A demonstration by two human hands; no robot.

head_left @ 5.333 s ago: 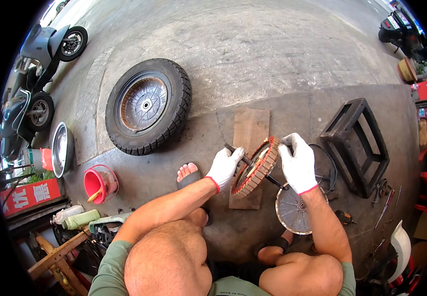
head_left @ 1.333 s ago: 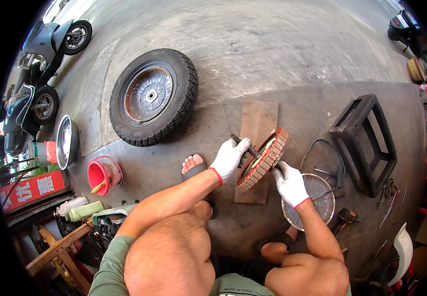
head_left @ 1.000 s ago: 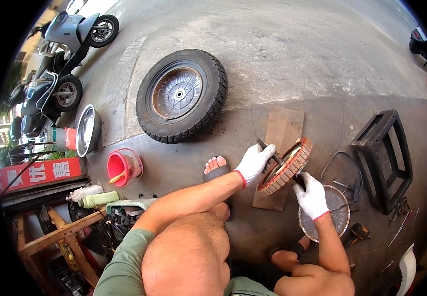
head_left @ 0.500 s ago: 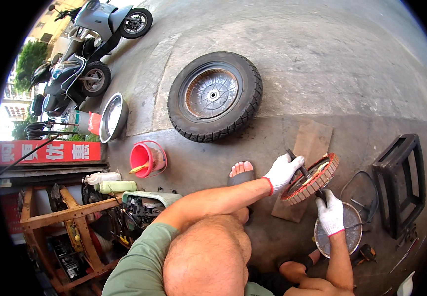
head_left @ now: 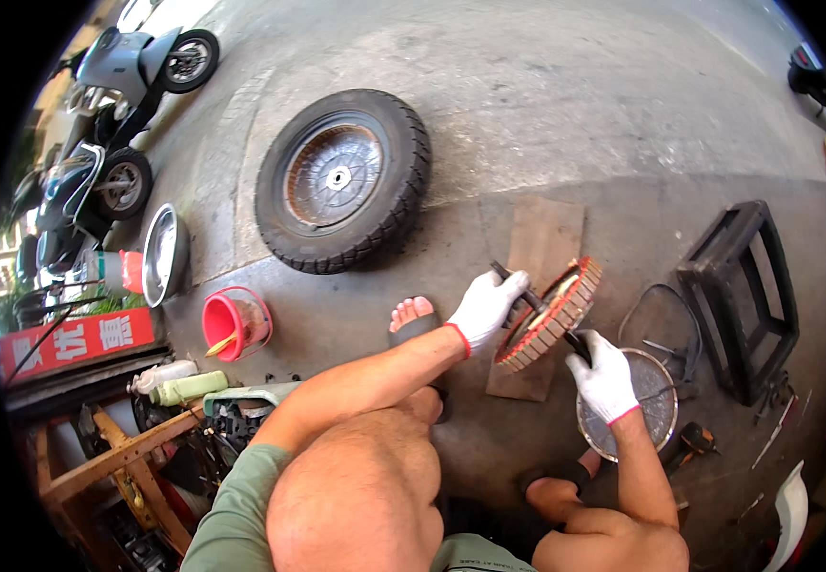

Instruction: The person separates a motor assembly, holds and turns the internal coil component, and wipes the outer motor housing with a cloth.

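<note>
A round motor stator with a copper-coloured ring of segments stands on edge on a wooden board on the concrete floor. My left hand, in a white glove, grips the dark axle end on the stator's left side. My right hand, also gloved, is closed on the axle end on its near right side. A round metal cover plate lies flat just right of my right hand. My bare knee and sandalled foot sit left of the board.
A large tyre on its hub lies flat to the far left. A red bucket and a metal bowl stand at the left; scooters are parked beyond. A black metal stand lies at the right, with loose tools near it.
The view has swung left and back, so the stator moved right in the picture. My right hand came down from the stator's far side to its near right end. My left hand kept its grip.
</note>
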